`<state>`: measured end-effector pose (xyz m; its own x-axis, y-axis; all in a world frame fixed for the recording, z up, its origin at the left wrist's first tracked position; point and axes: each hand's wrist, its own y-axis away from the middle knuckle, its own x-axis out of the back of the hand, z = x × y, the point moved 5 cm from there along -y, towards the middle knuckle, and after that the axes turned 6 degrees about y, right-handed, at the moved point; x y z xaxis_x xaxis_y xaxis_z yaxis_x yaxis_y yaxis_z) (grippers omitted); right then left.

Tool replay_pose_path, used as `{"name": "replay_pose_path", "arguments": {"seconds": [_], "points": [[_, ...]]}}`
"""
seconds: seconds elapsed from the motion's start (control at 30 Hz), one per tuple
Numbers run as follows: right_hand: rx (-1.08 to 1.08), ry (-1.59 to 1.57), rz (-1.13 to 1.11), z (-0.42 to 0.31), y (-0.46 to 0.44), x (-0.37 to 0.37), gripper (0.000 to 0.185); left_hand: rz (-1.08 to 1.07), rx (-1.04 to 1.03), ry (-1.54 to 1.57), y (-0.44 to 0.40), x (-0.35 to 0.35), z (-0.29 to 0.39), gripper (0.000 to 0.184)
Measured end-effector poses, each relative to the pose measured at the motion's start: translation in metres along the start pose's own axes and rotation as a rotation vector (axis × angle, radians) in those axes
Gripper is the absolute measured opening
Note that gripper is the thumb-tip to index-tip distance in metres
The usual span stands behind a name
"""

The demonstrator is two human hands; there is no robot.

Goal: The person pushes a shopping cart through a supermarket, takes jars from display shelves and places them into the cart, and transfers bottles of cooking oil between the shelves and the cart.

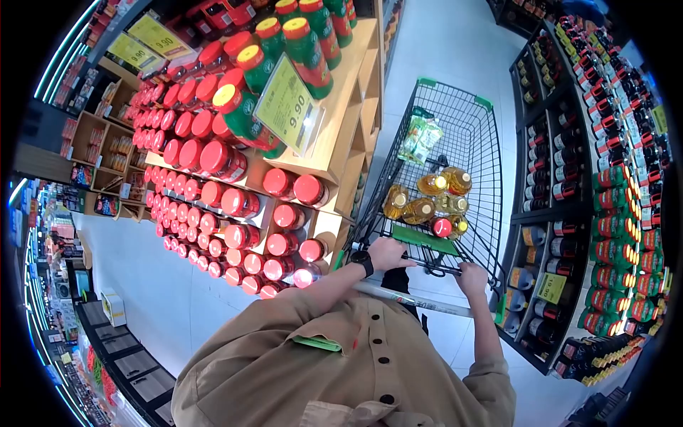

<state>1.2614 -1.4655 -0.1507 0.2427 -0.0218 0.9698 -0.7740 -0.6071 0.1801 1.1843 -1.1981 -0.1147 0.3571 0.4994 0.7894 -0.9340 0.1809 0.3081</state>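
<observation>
On your far left, dark cabinets (pixel 135 364) run along the floor (pixel 153 267), with a white box (pixel 112 307) near them. Above, wooden racks (pixel 107 146) hold small packets. Next comes a wooden stand (pixel 341 135) with rows of red-lidded jars (pixel 220 160) and, on top, green bottles (pixel 309 57) with yellow caps; a yellow price card (pixel 286 105) reading 9.90 stands in front of them.

Your left hand (pixel 388 254), a black watch (pixel 361 263) on its wrist, is clamped on the dark bar (pixel 442 270) at the near end of the cart (pixel 483 103). A pale handle (pixel 413 297) crosses below it. The cart is straight ahead of you, just beside the stand. Inside it, green packets (pixel 420 135) lie towards the far end; nearer you, golden bottles (pixel 432 186) cluster with a red lid (pixel 442 227) among them. Your right hand (pixel 472 279) has its fingers curled around the bar's right end.

To your right, black shelves (pixel 523 128) hold dark bottles (pixel 567 156), a yellow tag (pixel 551 287) and stacked green jars (pixel 610 250).
</observation>
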Motion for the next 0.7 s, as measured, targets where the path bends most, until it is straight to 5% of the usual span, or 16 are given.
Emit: {"name": "replay_pose_path", "arguments": {"seconds": [0.7], "points": [[0.073,0.053,0.027,0.04,-0.094,-0.003,0.029,-0.071,0.129,-0.039,-0.08,0.041,-0.026,0.075]]}}
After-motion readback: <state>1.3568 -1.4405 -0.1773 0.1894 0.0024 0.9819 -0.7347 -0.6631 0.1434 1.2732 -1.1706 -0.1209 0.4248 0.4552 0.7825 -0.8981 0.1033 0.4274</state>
